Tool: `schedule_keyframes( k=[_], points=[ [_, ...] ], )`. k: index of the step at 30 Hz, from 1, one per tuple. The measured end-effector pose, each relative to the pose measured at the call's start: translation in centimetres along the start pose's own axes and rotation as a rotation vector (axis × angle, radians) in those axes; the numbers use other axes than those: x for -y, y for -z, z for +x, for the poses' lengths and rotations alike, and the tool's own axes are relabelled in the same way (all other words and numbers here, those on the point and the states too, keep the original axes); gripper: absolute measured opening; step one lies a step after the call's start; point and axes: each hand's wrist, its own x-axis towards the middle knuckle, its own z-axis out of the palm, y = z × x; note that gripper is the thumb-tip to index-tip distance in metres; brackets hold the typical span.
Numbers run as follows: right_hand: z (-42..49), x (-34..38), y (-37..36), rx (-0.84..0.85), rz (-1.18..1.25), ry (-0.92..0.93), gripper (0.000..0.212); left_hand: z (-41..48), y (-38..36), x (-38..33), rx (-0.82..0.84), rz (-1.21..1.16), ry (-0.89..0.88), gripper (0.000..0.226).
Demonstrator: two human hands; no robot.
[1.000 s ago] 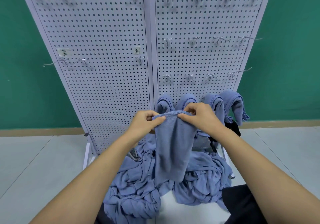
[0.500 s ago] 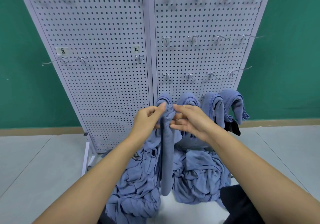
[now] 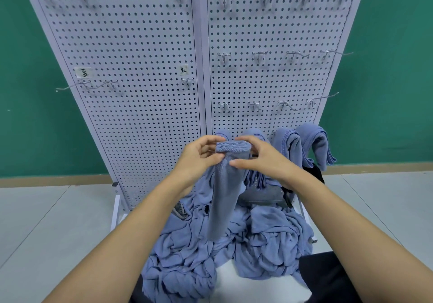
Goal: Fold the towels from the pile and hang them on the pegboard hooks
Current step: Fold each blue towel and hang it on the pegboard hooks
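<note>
Towels (image 3: 316,143), four of them, are hanging just beyond your left hand (image 3: 199,157) and right hand (image 3: 264,162), which are both pinching the top of one folded towel (image 3: 225,190) above the big pile (image 3: 187,267), so most hooks (image 3: 259,55) are waiting bare.

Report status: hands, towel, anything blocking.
Left hand and right hand pinch folded blue towel at top. Hangs above pile, not yet hooked. Four hung towels behind; hook row above bare.
</note>
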Motion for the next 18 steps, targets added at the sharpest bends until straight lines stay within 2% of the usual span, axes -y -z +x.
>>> schedule_keyframes(
  k=[3, 7, 11, 15, 18],
  points=[
    [0.3, -0.2, -0.5, -0.038, -0.025, 0.036, 0.027, 0.3, 0.1, 0.3, -0.041, -0.051, 0.029, 0.031],
    [0.8, -0.4, -0.5, -0.21, -0.119, 0.002, 0.017, 0.5, 0.9, 1.0, -0.15, 0.007, 0.096, 0.026],
    [0.9, -0.7, -0.2, -0.306, -0.138, -0.091, 0.029, -0.2, 1.4, 1.3, -0.156, 0.093, 0.139, 0.02],
    [0.7, 0.5, 0.2, -0.388, -0.112, -0.124, 0.031, -1.4, 0.6, 1.8, -0.131, 0.224, 0.148, 0.018],
    [0.5, 2.9, 0.6, -0.436, -0.086, -0.102, 0.036, -2.0, -1.0, 2.6, -0.081, 0.306, 0.16, 0.034]
  ],
)
